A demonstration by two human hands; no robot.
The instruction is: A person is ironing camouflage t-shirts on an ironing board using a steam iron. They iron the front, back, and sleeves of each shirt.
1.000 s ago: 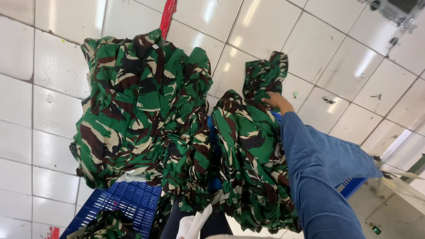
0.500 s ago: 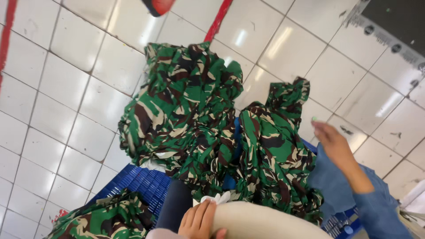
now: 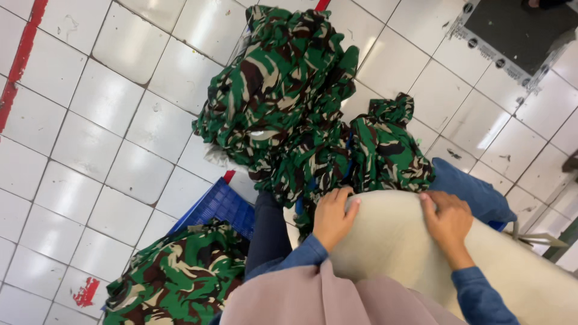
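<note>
My left hand (image 3: 333,218) curls its fingers over the far edge of a cream padded surface (image 3: 391,241) in front of me. A little to its right, my right hand (image 3: 447,219) grips the same edge with bent fingers. Both arms wear blue denim sleeves. Just beyond the hands, a tall heap of green, brown and black camouflage garments (image 3: 289,114) hangs over a blue plastic crate (image 3: 220,207). A smaller bunch of the same camouflage cloth (image 3: 388,147) lies nearest my hands, touching neither.
Another camouflage garment (image 3: 180,280) lies at the lower left beside the crate. The floor is white tile (image 3: 96,138) with a red stripe (image 3: 21,57) at the left. A dark mat (image 3: 518,24) lies at the top right. Blue denim-like fabric (image 3: 475,192) shows beyond my right hand.
My right hand has drawn back from the camouflage pile and now rests on the cream pad beside my left hand. The view has tilted further down.
</note>
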